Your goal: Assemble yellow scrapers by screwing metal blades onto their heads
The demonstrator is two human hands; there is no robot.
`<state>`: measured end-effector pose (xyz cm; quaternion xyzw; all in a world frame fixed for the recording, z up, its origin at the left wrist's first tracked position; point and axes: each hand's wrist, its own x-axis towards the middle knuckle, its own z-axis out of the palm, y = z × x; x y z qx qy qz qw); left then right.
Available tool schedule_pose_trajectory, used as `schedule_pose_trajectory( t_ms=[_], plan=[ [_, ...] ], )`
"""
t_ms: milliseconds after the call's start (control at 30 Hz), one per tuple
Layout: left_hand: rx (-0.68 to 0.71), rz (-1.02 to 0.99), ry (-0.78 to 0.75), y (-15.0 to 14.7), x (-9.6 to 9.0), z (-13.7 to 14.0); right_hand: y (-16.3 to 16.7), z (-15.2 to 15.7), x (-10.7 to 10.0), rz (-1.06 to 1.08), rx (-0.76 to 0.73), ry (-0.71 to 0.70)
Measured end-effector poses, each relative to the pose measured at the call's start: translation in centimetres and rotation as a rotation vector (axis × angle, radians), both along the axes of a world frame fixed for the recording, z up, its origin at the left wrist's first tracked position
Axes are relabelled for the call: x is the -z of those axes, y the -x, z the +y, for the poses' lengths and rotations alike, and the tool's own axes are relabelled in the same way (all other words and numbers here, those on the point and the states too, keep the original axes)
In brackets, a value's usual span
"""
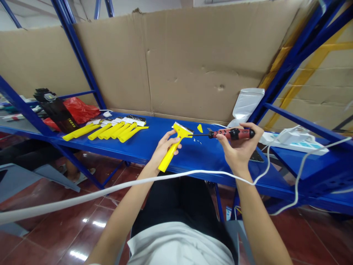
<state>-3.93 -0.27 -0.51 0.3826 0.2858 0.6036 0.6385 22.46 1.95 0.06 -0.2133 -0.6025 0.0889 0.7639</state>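
Note:
My left hand [165, 147] is closed around the neck of a yellow scraper [168, 157], whose handle slants down toward me. In my right hand [241, 147] is a red and black screwdriver [231, 134], held nearly level. Its dark shaft points left, and the tip meets the scraper's head near the right edge; whether it sits in a screw is too small to tell. On the blue shelf just behind lies a small yellow piece [200, 128], with tiny white bits [197, 141] near it. Several more yellow scrapers [110, 131] lie in a row to the left.
A white cable [176, 174] crosses in front of my forearms to a power strip [299, 141] at right. A black box [59, 114] and red plastic bag [78, 110] stand left. Cardboard [204, 62] backs the blue shelf [146, 147]; a white pouch [246, 105] leans there.

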Motion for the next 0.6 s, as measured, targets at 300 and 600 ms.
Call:
schedule_pose_trajectory(
  t_ms=[300,600],
  plan=[
    [-0.020,0.011,0.006,-0.16,-0.18,-0.06,0.95,-0.61,-0.44,-0.004,-0.049,-0.078],
    [-0.020,-0.012,-0.011,-0.18,-0.03,-0.02,0.72,-1.06,-0.73,-0.126,-0.187,-0.056]
  ],
)
